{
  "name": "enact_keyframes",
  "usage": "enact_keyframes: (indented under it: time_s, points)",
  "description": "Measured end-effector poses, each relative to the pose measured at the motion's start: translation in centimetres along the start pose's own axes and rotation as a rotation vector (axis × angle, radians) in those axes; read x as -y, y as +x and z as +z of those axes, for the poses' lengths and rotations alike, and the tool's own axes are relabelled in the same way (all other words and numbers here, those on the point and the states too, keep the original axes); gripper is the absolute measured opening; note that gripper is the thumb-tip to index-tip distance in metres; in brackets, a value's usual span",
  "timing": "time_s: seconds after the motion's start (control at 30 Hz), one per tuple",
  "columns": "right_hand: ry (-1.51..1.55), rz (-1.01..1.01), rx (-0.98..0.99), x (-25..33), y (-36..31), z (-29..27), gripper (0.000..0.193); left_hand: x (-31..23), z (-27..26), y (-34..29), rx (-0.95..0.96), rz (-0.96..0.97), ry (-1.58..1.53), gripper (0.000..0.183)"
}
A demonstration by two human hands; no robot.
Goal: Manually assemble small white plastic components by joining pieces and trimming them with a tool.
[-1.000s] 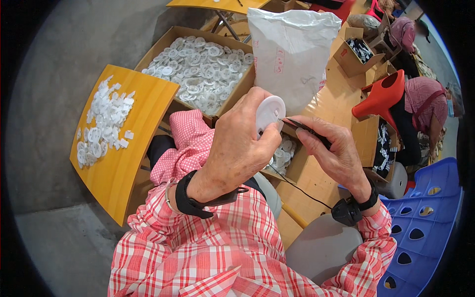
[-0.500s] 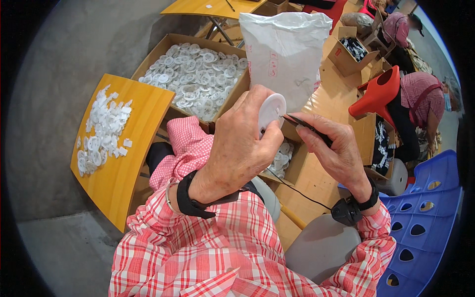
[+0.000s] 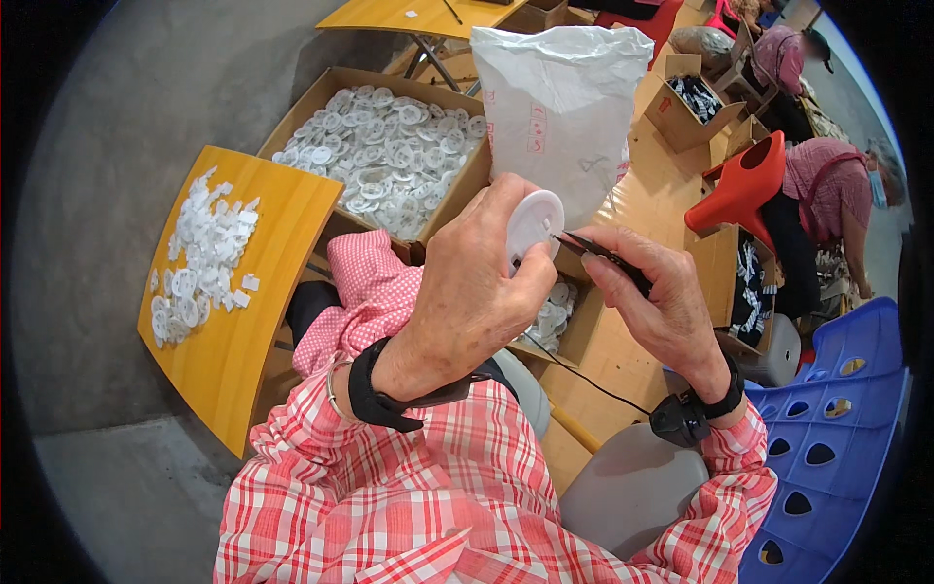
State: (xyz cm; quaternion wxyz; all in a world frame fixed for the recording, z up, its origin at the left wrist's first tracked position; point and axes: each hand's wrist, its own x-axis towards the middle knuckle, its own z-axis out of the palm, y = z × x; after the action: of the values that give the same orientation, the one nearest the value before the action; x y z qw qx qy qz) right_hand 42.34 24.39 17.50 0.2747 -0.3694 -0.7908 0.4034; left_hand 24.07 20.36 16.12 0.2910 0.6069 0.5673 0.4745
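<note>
My left hand [image 3: 465,287] pinches a round white plastic disc [image 3: 528,219] between fingers and thumb, tilted on its edge. Small openings show in the disc's face, and the thumb covers its lower part. From the right, my right hand [image 3: 664,300] grips slim black tweezers [image 3: 611,257]. Their pointed tip is at the disc's face, close to a small slot; whether it touches, I cannot tell. Below my hands, an open carton [image 3: 574,341] with more white discs is partly hidden by my left hand.
On the left, a yellow table [image 3: 219,360] bears loose white pieces. Behind it stands a carton [image 3: 457,200] full of white discs, beside a white plastic sack [image 3: 559,107]. A blue plastic chair [image 3: 837,428] and a grey stool [image 3: 632,487] are at lower right. Two people bend over work at far right.
The disc has turned slightly, showing more of its face. The tweezers have shifted a little lower, still at the disc. On the right, the nearer person has leaned outward.
</note>
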Motion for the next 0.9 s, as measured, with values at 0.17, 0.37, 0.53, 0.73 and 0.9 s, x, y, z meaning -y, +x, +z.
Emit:
enact_keyframes:
  time_s: [0.17,0.37,0.53,0.73,0.9]
  points:
    - [-0.016,0.02,0.011,-0.1,-0.1,-0.1,0.022,0.1,0.1,0.0,0.015,0.01,0.04,0.025]
    - [0.011,0.012,-0.002,-0.4,-0.2,0.0,0.021,-0.2,0.3,-0.2,0.004,0.107,0.055,0.026]
    - [-0.109,-0.11,-0.042,-1.0,-0.1,0.2,0.024,0.0,0.3,0.1,0.023,0.092,0.084,0.026]
    - [-0.859,-0.475,-0.164,-1.0,-0.1,-0.1,0.034,0.0,0.2,0.2,0.027,0.073,0.09,0.026]
    - [-1.233,-0.725,-0.251,-0.6,0.0,-0.6,0.034,0.1,0.2,0.2,0.045,0.054,0.04,0.025]
